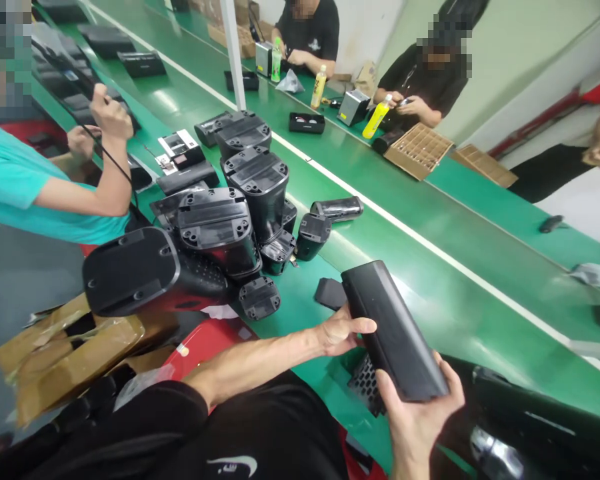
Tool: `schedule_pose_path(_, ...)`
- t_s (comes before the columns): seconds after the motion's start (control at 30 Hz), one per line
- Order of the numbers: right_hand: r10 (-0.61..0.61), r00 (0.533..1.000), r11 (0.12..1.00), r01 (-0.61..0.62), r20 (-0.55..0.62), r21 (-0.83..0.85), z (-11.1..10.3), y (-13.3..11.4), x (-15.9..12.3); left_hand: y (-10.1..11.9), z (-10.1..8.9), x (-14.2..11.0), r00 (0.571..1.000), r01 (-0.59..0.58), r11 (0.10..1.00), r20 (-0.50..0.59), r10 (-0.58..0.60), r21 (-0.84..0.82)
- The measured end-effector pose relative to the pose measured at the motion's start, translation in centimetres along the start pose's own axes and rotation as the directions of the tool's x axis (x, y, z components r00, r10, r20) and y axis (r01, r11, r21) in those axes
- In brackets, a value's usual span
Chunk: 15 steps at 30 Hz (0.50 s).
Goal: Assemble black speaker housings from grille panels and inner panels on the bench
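- Black plastic housing [393, 330], long and slim. Where is it?
- Tilted, held over the green bench [300, 350] in both bare hands. Left hand [337, 331] grips its left edge toward the far end, thumb over the top face. Right hand [423, 407] clasps the near end, thumb one side, fingers round the other.
- What's close by?
- Perforated black part [367, 383] below, partly hidden by the housing. Glossy black object [545, 420] right of the right hand, can't tell what. Small black block [330, 293] just beyond the left hand.
- Further out?
- Cluster of black units [215, 220] to the left, several on end, recessed plates up. Past those, co-worker in a turquoise sleeve [10, 180] handling a black cable [115, 160].
- Far side?
- White line [415, 240], then drink bottles [377, 119], divided cardboard tray [420, 152], two people in black shirts [323, 27].
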State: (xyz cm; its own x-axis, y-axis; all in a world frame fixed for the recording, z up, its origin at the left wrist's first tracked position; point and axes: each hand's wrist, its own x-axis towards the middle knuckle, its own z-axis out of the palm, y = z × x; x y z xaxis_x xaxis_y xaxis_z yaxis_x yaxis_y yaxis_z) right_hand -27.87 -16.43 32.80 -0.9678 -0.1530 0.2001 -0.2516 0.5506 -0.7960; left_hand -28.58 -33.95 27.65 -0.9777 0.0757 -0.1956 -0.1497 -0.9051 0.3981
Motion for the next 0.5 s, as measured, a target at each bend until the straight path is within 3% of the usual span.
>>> schedule_pose_path(0.07,0.045,0.999,0.999,-0.045,-0.001,0.008,-1.0,-0.2,0.3,0.9,-0.5,-0.2,1.0,0.026,0.996,-0.009,-0.025,0.083)
schedule_pose_path(0.17,0.162,0.984,0.987,-0.162,0.07,-0.005,-4.1,0.2,0.4,4.1,-1.4,-0.7,0.991,-0.098,0.96,-0.062,0.119,0.263)
schedule_pose_path(0.2,0.189,0.977,0.982,-0.189,0.096,-0.005,-5.0,0.5,0.1,5.5,-1.4,-0.9,0.985,-0.147,0.921,-0.035,0.171,0.362)
schedule_pose_path(0.23,0.208,0.97,0.978,-0.21,0.124,-0.003,-5.8,0.8,-0.2,6.7,-1.4,-1.0,0.988,-0.149,0.866,0.037,0.149,0.477)
schedule_pose_path(0.33,0.273,0.943,0.961,-0.277,0.193,-0.004,-6.9,1.6,-1.2,9.1,-0.6,-1.6,0.975,-0.134,0.678,0.218,-0.039,0.722)
schedule_pose_path(0.4,0.316,0.925,0.947,-0.321,0.213,-0.011,-7.0,1.9,-1.6,9.4,0.2,-2.1,0.966,-0.16,0.571,0.246,-0.075,0.805)
schedule_pose_path(0.5,0.322,0.919,0.945,-0.328,0.226,-0.012,-7.1,2.2,-1.9,8.8,0.7,-2.6,0.973,-0.204,0.46,0.232,-0.003,0.864)
